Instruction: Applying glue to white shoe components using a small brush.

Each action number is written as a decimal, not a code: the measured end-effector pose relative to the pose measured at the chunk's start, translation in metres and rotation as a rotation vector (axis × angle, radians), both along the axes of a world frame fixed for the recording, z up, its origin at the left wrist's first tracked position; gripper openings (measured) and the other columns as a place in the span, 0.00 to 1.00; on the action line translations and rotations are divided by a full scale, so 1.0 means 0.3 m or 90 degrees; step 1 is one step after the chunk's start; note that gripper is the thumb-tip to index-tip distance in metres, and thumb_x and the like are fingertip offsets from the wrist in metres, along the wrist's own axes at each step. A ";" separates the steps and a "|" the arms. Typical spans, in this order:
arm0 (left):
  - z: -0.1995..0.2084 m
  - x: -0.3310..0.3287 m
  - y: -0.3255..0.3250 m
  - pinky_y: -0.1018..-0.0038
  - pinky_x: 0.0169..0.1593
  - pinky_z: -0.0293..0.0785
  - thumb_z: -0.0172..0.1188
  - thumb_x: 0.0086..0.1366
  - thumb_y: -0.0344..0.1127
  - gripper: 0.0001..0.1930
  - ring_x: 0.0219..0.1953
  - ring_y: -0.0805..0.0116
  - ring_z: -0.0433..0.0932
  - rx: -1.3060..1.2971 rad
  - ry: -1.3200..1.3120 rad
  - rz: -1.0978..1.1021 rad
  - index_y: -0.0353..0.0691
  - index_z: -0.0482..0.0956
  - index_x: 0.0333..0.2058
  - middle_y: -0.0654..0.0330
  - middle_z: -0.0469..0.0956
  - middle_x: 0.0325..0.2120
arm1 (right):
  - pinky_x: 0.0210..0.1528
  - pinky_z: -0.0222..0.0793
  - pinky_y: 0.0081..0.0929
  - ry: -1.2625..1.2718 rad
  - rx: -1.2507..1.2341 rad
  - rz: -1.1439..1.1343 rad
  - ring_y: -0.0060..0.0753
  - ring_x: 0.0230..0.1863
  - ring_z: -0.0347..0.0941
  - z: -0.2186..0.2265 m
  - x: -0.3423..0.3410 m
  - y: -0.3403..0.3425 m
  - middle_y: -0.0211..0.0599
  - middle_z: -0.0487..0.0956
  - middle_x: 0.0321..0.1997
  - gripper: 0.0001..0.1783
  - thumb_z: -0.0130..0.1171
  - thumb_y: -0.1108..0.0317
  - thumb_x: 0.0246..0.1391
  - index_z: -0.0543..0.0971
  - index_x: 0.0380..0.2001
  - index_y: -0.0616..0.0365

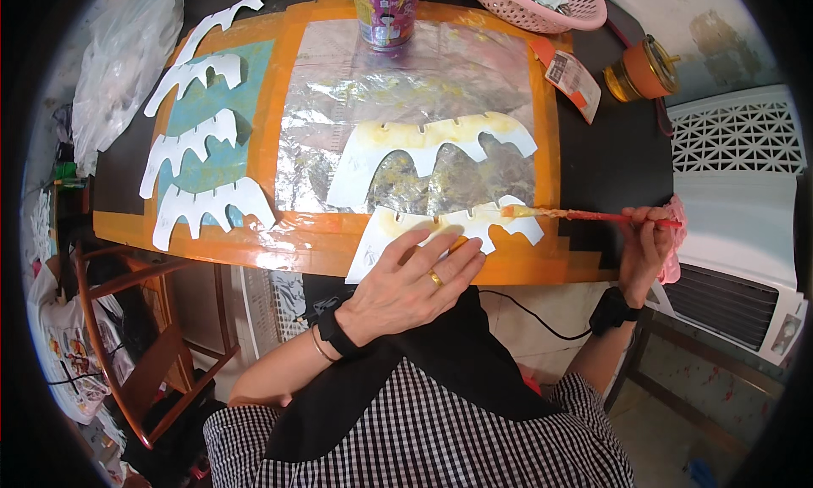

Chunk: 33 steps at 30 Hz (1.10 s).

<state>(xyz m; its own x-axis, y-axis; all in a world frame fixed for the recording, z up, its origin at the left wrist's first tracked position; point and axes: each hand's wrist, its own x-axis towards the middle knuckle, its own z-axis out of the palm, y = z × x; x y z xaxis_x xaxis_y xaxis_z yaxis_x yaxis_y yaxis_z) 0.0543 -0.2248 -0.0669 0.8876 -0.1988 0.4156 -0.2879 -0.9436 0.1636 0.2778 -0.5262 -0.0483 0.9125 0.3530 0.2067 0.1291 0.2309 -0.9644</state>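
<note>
My right hand (645,238) is closed round the red handle of a paintbrush (584,215), held almost level. Its yellowish bristles meet the upper edge of a white notched cutout with arched gaps (385,234) at the table's front edge. My left hand (415,276) lies over that cutout with its fingers stretched out, pressing it down. A small orange-yellow patch shows by its fingertips; I cannot make out what it is. Just beyond lies a similar cutout (406,136), its upper band smeared pale yellow, on a silvery plastic sheet (318,90).
Several white cutouts (207,202) lie at the left, some over a teal sheet (203,170). At the back are a purple cup (387,13), a pink basket (542,12), an orange-and-white packet (572,83) and an amber jar (641,69). A plastic bag (127,64) and wooden chair (152,352) are left.
</note>
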 end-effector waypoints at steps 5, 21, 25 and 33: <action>0.001 0.003 0.000 0.64 0.63 0.60 0.63 0.58 0.43 0.24 0.60 0.68 0.69 0.004 -0.007 0.007 0.51 0.79 0.55 0.71 0.73 0.59 | 0.51 0.79 0.33 0.001 -0.011 -0.011 0.41 0.50 0.79 -0.007 0.003 0.027 0.41 0.78 0.43 0.05 0.52 0.71 0.67 0.71 0.44 0.57; 0.008 -0.001 0.010 0.60 0.67 0.61 0.65 0.54 0.41 0.25 0.61 0.63 0.68 -0.067 -0.006 -0.024 0.41 0.78 0.52 0.64 0.74 0.56 | 0.61 0.72 0.31 -0.117 0.206 -0.047 0.38 0.55 0.74 0.122 0.113 -0.087 0.42 0.78 0.46 0.10 0.55 0.66 0.66 0.74 0.44 0.62; 0.005 -0.003 0.015 0.61 0.66 0.60 0.63 0.58 0.44 0.26 0.61 0.66 0.68 -0.040 0.005 -0.020 0.47 0.76 0.56 0.67 0.73 0.58 | 0.64 0.71 0.30 -0.197 0.230 -0.138 0.37 0.56 0.73 0.262 0.196 -0.023 0.45 0.76 0.48 0.14 0.55 0.64 0.67 0.74 0.45 0.67; 0.009 -0.019 0.017 0.57 0.68 0.58 0.61 0.61 0.47 0.34 0.63 0.62 0.66 -0.100 0.041 -0.045 0.43 0.66 0.64 0.63 0.72 0.58 | 0.51 0.82 0.36 -0.388 0.126 -0.035 0.43 0.49 0.79 0.556 0.185 0.512 0.51 0.79 0.46 0.11 0.52 0.69 0.68 0.72 0.46 0.66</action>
